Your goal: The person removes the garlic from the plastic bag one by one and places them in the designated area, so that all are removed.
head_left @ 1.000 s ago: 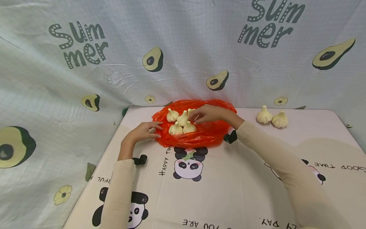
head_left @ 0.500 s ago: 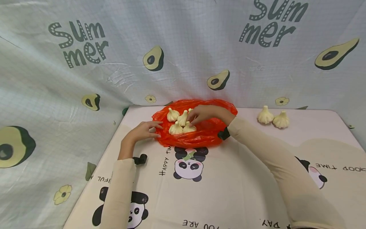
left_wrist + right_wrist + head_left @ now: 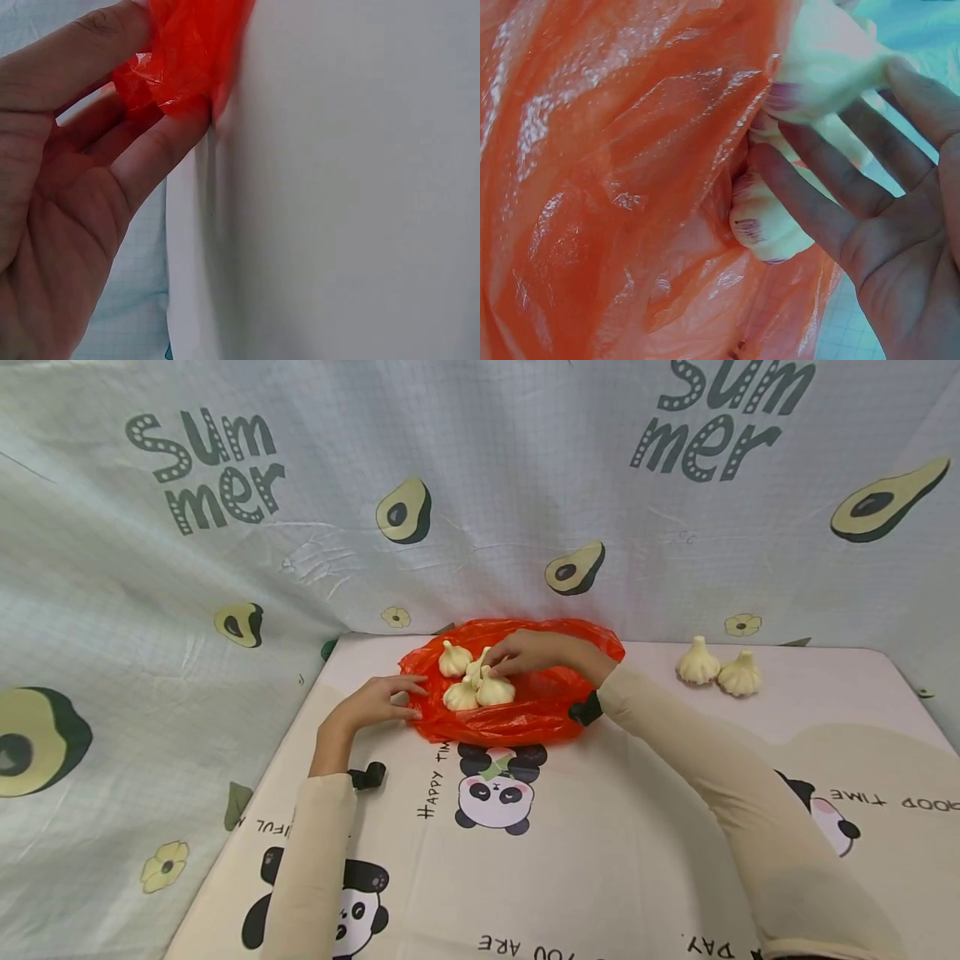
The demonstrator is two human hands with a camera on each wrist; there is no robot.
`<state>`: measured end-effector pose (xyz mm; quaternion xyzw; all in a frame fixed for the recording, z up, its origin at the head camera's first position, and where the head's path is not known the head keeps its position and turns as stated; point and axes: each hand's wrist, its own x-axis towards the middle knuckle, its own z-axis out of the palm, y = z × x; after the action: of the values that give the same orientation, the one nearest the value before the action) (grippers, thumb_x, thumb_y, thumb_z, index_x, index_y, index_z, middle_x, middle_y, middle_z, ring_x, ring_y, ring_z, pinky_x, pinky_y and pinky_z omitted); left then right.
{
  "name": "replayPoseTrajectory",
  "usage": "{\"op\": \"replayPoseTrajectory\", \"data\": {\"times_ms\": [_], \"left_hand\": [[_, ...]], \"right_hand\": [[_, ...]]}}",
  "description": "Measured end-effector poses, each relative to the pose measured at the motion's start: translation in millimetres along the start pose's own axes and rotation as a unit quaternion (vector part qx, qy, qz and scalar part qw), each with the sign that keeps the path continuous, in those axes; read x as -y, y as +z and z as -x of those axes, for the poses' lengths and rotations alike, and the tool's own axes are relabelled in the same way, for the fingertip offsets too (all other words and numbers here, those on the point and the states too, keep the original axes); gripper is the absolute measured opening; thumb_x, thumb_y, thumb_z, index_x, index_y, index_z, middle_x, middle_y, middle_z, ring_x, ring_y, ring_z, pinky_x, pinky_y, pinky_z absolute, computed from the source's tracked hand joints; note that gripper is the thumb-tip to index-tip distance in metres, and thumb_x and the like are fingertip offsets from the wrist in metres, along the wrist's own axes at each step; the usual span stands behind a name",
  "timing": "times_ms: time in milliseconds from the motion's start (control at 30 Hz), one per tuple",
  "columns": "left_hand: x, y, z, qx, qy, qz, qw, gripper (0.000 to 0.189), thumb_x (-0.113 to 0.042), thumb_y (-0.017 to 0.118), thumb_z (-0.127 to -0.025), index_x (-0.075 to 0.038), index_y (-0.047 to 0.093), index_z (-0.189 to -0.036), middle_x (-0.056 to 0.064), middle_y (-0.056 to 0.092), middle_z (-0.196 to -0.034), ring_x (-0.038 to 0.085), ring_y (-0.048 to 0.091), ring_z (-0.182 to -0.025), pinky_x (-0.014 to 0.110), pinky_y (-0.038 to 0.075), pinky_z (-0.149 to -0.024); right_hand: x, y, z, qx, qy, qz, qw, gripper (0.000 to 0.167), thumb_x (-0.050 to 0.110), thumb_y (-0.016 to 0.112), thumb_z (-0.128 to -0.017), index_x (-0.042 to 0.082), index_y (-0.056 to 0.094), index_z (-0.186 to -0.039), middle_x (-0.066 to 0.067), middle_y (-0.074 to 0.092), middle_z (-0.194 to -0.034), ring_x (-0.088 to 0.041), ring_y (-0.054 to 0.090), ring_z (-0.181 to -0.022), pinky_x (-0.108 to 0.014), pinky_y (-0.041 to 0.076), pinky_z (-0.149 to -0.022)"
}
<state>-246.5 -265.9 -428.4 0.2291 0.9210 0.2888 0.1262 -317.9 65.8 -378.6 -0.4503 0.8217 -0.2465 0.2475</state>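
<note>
A red plastic bag (image 3: pixel 540 727) lies spread at the back of the table with several pale garlic bulbs (image 3: pixel 453 660) in its mouth. My left hand (image 3: pixel 375 702) holds the bag's left edge; in the left wrist view the red film (image 3: pixel 180 60) passes between thumb and fingers. Over the bag, my right hand (image 3: pixel 528 652) pinches the stem of the front right garlic bulb (image 3: pixel 496 690). In the right wrist view the thumb meets the stem of this bulb (image 3: pixel 825 67), and another purple-streaked bulb (image 3: pixel 769 217) shows below the fingers. The right hand hides part of the bag behind it.
Two more garlic bulbs (image 3: pixel 697 662) stand side by side on the table's back right. A printed cloth with pandas (image 3: pixel 495 802) covers the table. Behind its back edge hangs a curtain (image 3: pixel 480 460) printed with avocados.
My right hand first moved down and left to the front right garlic bulb, then rose slightly, with that bulb now at its fingertips. The left hand has stayed at the bag's edge.
</note>
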Motion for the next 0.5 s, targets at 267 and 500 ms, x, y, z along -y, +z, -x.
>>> {"op": "replayPoseTrajectory", "data": {"times_ms": [267,500], "left_hand": [[0.8,0.0,0.8,0.002,-0.007,0.007,0.9999,0.035,-0.019,0.077,-0.090,-0.010,0.073,-0.123,0.010,0.053,-0.151,0.035,0.047,-0.138,0.055,0.037,-0.114],[0.3,0.0,0.8,0.001,-0.015,0.010,0.9998,0.035,-0.019,0.078,-0.089,-0.010,0.073,-0.123,0.009,0.054,-0.150,0.034,0.047,-0.137,0.055,0.038,-0.114]], "right_hand": [[1,3,7.1,-0.017,0.061,-0.107,0.9922,0.028,0.032,0.047,-0.109,0.012,0.050,-0.127,-0.011,0.053,-0.117,-0.029,0.057,-0.106,-0.041,0.059,-0.087],[1,5,12.6,-0.034,0.056,-0.132,0.9891,0.030,0.032,0.048,-0.108,0.010,0.048,-0.129,-0.011,0.053,-0.120,-0.027,0.058,-0.108,-0.036,0.060,-0.084]]}}
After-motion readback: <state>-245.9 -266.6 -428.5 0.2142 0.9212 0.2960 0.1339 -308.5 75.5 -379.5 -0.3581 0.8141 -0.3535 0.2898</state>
